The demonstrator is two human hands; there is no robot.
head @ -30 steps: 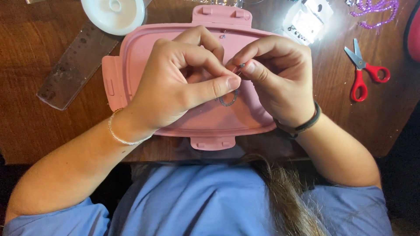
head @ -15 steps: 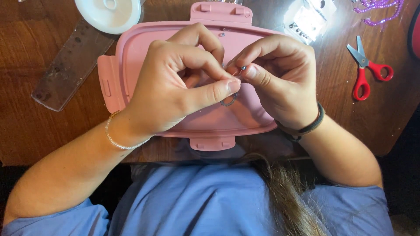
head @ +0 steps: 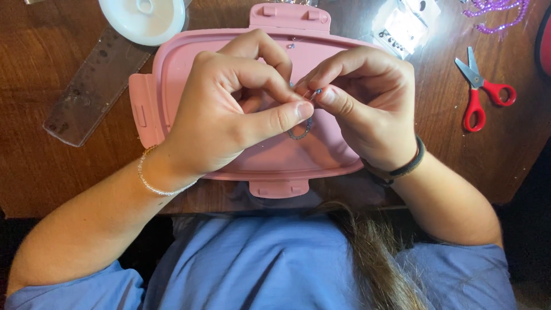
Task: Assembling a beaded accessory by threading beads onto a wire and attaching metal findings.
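My left hand (head: 229, 109) and my right hand (head: 367, 103) meet fingertip to fingertip over a pink plastic container lid (head: 172, 74) on the wooden table. Between them they pinch a thin strand of small grey-blue beads (head: 301, 129), whose loop hangs below the thumbs. A tiny bead or clasp sits right where the fingertips touch. My left wrist carries a thin beaded bracelet, my right wrist a dark band.
Red-handled scissors (head: 481, 95) lie to the right. A clear ruler (head: 97, 86) and a white round spool (head: 143, 17) are at the upper left. A clear packet of beads (head: 404, 26) and a purple bead string (head: 496, 11) rest at the top right.
Both hands stay pinched together on the bead strand, with only small shifts of the fingers. The view has drifted slightly.
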